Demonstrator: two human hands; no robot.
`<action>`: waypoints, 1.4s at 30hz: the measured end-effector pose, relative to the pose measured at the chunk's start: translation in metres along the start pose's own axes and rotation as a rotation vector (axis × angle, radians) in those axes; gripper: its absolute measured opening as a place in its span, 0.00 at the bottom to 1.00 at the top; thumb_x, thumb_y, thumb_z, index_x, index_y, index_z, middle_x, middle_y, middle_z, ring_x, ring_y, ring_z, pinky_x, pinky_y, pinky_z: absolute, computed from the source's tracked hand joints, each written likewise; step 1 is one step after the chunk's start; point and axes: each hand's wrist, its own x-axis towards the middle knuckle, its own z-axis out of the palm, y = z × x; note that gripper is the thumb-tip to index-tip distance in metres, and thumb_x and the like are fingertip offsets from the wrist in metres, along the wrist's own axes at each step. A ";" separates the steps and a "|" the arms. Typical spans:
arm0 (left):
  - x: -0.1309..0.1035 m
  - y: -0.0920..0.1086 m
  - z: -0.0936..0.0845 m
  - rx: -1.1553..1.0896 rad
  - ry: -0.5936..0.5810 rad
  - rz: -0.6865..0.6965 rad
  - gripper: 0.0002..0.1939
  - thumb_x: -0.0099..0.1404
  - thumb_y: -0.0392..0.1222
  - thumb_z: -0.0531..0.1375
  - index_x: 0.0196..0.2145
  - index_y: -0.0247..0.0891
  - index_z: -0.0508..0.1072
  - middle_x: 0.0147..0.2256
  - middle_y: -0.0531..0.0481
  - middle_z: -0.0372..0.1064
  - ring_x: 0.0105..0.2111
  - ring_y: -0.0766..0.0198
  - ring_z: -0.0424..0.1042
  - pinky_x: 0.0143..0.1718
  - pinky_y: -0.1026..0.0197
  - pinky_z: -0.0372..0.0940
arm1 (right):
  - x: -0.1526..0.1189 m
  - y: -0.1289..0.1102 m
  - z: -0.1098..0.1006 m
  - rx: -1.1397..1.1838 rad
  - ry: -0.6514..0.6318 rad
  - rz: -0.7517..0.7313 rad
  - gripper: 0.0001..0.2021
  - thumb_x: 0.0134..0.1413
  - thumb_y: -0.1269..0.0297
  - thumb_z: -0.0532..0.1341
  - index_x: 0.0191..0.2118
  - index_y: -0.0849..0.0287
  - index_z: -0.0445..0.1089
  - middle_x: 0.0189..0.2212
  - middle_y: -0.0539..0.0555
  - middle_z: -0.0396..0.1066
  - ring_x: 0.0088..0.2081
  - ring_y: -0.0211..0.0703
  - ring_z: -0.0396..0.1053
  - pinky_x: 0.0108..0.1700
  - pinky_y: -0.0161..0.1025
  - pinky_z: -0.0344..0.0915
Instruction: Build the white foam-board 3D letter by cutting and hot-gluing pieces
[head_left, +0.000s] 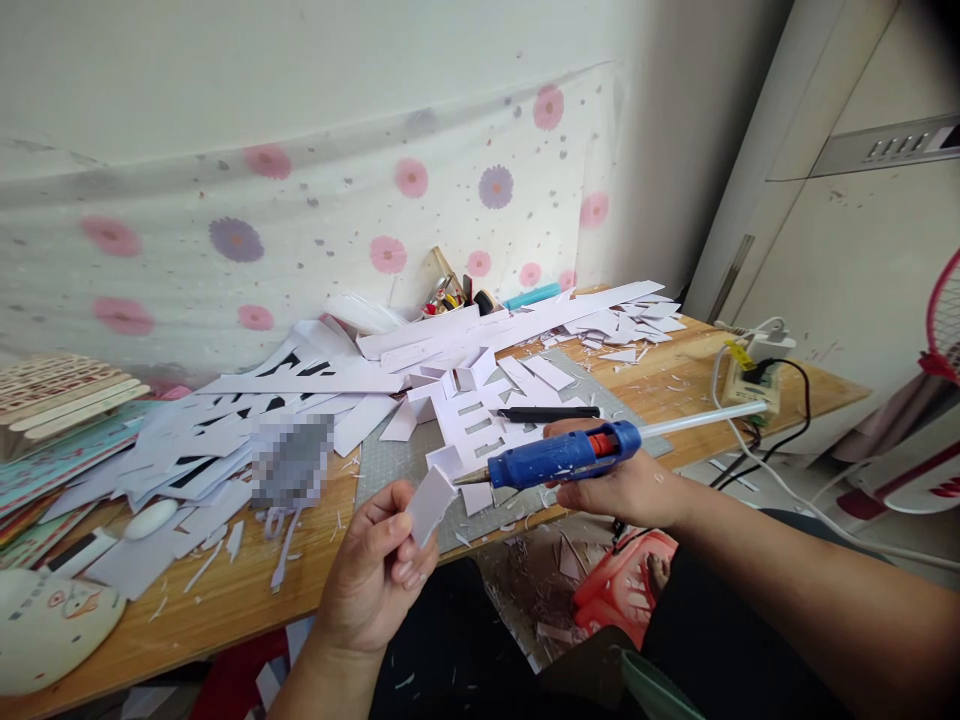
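My left hand (pixel 386 560) pinches a small folded piece of white card (pixel 433 503) in front of the table edge. A blue glue gun (pixel 559 458) with a clear glue stick (pixel 705 418) out of its back is gripped in my right hand (pixel 619 488). Its metal tip points left, at the upper edge of the held card; whether they touch is unclear. Behind them a white card sheet with rectangular cutouts (pixel 463 408) lies on a grey cutting mat (pixel 379 462). A black pen-like tool (pixel 549 413) rests across that sheet.
White card scraps (pixel 217 410) pile over the left and back of the wooden table (pixel 300 575). A power strip (pixel 752 385) with cables sits at the right. A pale rounded object (pixel 56 630) stands at the front left. Below is a red plastic item (pixel 626 585).
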 end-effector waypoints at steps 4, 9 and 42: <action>0.002 0.001 -0.001 0.017 0.028 0.005 0.11 0.51 0.41 0.68 0.25 0.37 0.68 0.14 0.62 0.55 0.13 0.79 0.48 0.16 0.74 0.50 | 0.000 0.003 -0.004 -0.074 -0.009 -0.081 0.10 0.37 0.65 0.57 0.21 0.56 0.52 0.21 0.46 0.52 0.25 0.34 0.52 0.27 0.35 0.52; 0.006 0.005 0.000 0.061 0.108 0.027 0.13 0.49 0.41 0.70 0.24 0.37 0.68 0.14 0.61 0.57 0.13 0.79 0.50 0.16 0.74 0.50 | -0.002 0.006 -0.011 -0.141 -0.042 -0.147 0.09 0.37 0.68 0.57 0.21 0.57 0.52 0.21 0.46 0.52 0.24 0.34 0.51 0.26 0.34 0.51; 0.009 0.018 -0.011 1.475 0.271 0.669 0.07 0.61 0.48 0.57 0.31 0.44 0.70 0.38 0.48 0.68 0.39 0.56 0.66 0.42 0.56 0.60 | -0.001 0.022 -0.082 -0.870 0.370 0.537 0.16 0.58 0.54 0.58 0.32 0.64 0.75 0.33 0.63 0.73 0.40 0.53 0.69 0.41 0.45 0.63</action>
